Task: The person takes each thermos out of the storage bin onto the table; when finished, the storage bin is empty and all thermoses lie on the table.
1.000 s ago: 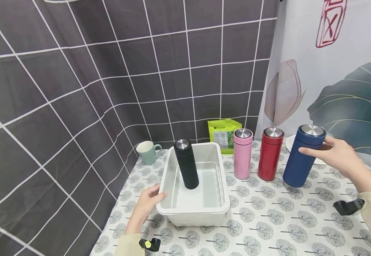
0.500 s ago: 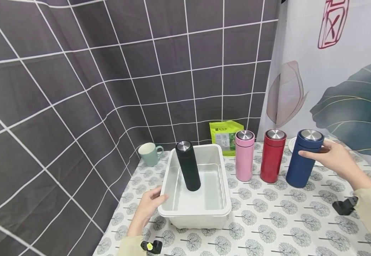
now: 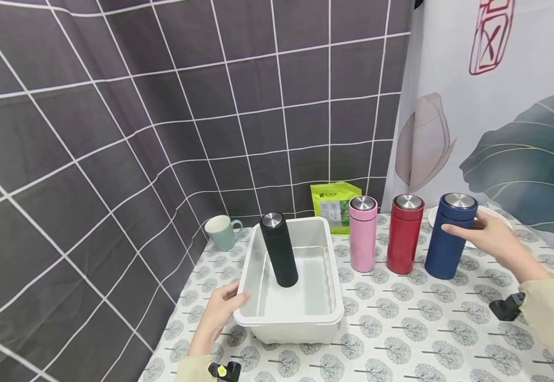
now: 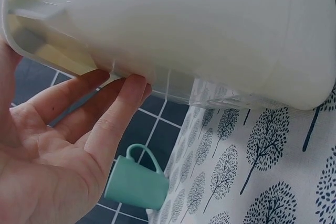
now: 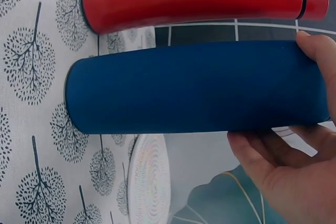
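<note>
My right hand [image 3: 494,239] grips a blue thermos [image 3: 449,244] near its top, thumb on one side and fingers on the other. The blue thermos stands nearly upright on the table, just right of a red thermos [image 3: 403,241]. Left of that is a pink thermos [image 3: 363,241]. My left hand [image 3: 222,310] holds the left rim of a white plastic bin [image 3: 293,320], thumb over the edge and fingers against the outer wall in the left wrist view. Inside the bin a black thermos [image 3: 280,254] stands with a silver lid. The blue thermos also fills the right wrist view.
A pale green mug [image 3: 221,233] stands behind the bin at left, near the dark gridded curtain. Behind the pink thermos leans a green pouch [image 3: 331,204]. A white round woven mat [image 5: 149,182] lies behind the blue thermos. Tree-patterned cloth [image 3: 396,329] covers the table.
The blue thermos has shifted slightly left towards the red one, lowered onto the cloth and become more upright, still in my right hand. My left hand stays at the bin's rim.
</note>
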Demonstrator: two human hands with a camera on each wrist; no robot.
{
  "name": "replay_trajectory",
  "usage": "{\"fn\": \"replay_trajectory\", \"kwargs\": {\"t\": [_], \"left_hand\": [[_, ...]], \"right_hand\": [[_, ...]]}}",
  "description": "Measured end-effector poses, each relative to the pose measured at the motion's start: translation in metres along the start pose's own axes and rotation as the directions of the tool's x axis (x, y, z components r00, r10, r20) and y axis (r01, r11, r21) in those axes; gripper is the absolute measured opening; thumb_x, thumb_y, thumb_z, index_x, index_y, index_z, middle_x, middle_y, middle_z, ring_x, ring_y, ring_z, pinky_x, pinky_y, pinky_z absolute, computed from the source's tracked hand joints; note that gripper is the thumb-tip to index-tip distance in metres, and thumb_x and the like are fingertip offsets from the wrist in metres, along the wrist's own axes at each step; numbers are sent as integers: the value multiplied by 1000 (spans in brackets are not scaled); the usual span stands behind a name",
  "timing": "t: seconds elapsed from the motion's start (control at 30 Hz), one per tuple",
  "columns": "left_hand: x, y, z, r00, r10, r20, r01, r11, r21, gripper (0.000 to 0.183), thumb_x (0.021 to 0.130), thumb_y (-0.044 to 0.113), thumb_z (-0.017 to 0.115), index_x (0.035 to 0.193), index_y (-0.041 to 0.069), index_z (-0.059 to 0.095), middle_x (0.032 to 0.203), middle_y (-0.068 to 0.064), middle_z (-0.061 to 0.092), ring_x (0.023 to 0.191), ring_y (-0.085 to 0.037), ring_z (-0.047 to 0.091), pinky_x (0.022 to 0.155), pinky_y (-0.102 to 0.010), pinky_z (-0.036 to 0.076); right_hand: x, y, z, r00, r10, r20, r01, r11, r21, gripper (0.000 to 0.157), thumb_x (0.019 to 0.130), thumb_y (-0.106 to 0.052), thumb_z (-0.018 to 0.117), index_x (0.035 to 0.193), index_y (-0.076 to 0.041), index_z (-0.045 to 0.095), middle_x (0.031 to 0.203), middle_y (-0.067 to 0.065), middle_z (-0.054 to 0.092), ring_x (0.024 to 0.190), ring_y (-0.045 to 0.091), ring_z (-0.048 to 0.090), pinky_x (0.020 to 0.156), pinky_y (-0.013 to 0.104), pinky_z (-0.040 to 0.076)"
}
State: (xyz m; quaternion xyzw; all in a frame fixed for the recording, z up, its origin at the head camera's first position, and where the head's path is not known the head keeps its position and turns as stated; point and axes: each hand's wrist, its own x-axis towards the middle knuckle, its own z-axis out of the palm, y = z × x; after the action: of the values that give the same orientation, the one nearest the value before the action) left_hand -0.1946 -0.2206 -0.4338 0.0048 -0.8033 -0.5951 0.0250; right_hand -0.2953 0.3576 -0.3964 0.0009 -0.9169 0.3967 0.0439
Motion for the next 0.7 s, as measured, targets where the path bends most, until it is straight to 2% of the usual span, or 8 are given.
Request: {"fn": "replay_trajectory", "kwargs": {"t": [0.23, 0.37, 0.43, 0.5, 0.63, 0.7], "left_hand": [[-3, 1, 0, 1000, -4, 9, 4, 1000, 5, 52, 87, 14, 67, 132, -7, 55, 130, -27, 59, 120, -40, 59, 103, -50, 49], [-2, 1, 0, 1000, -2, 12, 2, 1000, 3, 52, 87, 13, 67, 133, -7, 55, 131, -27, 59, 120, -40, 59, 103, -49, 49], [-2, 0, 0, 1000, 0, 14, 1, 1000, -6, 51, 87, 12, 67, 133, -7, 54, 131, -27, 59, 120, -40, 59, 103, -49, 49], [-1, 0, 0, 1000, 0, 15, 1, 1000, -14, 51, 87, 12, 67, 133, -7, 54, 131, -27, 59, 120, -40, 59, 103, -48, 49], [0, 0, 0, 1000, 1, 16, -1, 1000, -23, 52, 86, 11, 68, 133, -7, 54, 131, -28, 59, 120, -40, 59, 102, -47, 50], [-1, 1, -1, 1000, 4, 16, -3, 1000, -19, 52, 86, 11, 68, 132, -7, 55, 130, -28, 59, 119, -40, 60, 101, -48, 51]], "right_hand": [[1, 2, 3, 999, -12, 30, 10, 997, 72, 96, 93, -48, 60, 154, 4, 7, 141, 45, 31, 127, 63, 33, 91, 77, 37], [-2, -1, 4, 999, 1, 44, -8, 985, 170, 100, 94, -43, 61, 154, 2, -5, 150, 44, 14, 132, 64, 23, 97, 78, 31], [-6, -4, 4, 1000, 16, 9, -18, 976, 216, 102, 94, -41, 61, 154, 2, -9, 153, 42, 6, 134, 64, 19, 100, 78, 28], [-12, -9, 5, 997, 42, -64, -24, 967, 253, 100, 94, -41, 61, 154, 0, -8, 155, 39, 4, 137, 61, 17, 103, 77, 27], [-22, -21, 7, 968, 88, -236, -22, 963, 270, 95, 92, -42, 63, 157, -8, 4, 158, 32, 14, 140, 51, 23, 109, 68, 30], [-27, -27, 7, 950, 101, -296, -16, 960, 278, 92, 91, -42, 65, 157, -13, 9, 158, 27, 19, 139, 44, 26, 114, 59, 31]]}}
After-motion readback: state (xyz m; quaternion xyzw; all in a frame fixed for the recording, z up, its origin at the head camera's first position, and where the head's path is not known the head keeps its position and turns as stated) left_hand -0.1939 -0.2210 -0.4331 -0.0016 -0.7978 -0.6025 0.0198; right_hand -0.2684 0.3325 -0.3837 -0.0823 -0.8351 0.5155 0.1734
